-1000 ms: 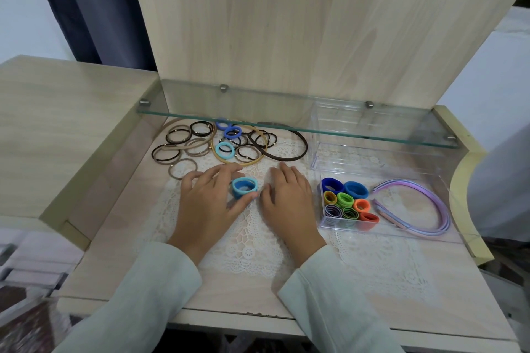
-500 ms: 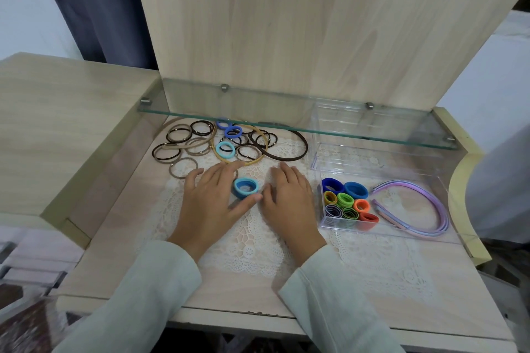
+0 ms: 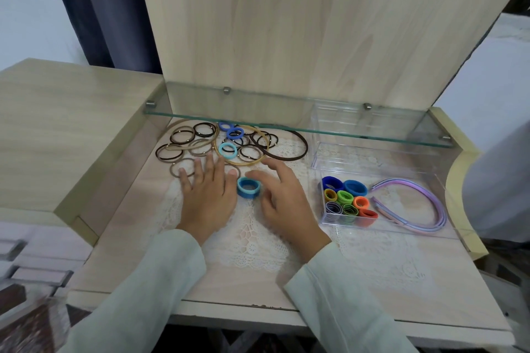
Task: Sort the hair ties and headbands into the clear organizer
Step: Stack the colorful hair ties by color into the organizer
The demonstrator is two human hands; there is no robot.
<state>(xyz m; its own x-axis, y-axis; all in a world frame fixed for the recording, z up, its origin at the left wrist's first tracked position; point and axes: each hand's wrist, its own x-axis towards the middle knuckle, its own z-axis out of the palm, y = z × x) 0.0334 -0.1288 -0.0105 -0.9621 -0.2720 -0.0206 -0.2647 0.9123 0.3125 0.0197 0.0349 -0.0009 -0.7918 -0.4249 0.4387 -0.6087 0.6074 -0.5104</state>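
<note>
Blue tie (image 3: 249,187) lies between the hands: left hand (image 3: 206,198) flat and splayed; right hand (image 3: 286,199) relaxed beside it, gripping nothing.

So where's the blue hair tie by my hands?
Head view, centre: the blue hair tie lies on the lace mat between the left hand and right hand.

Loose hair ties (image 3: 220,149) lie at the back left of the table (image 3: 143,266), partly under the glass shelf (image 3: 286,123). The organizer (image 3: 387,157) stands at the right: rolled ties (image 3: 348,199) in its front left compartment, headbands (image 3: 411,183) right of them.
</note>
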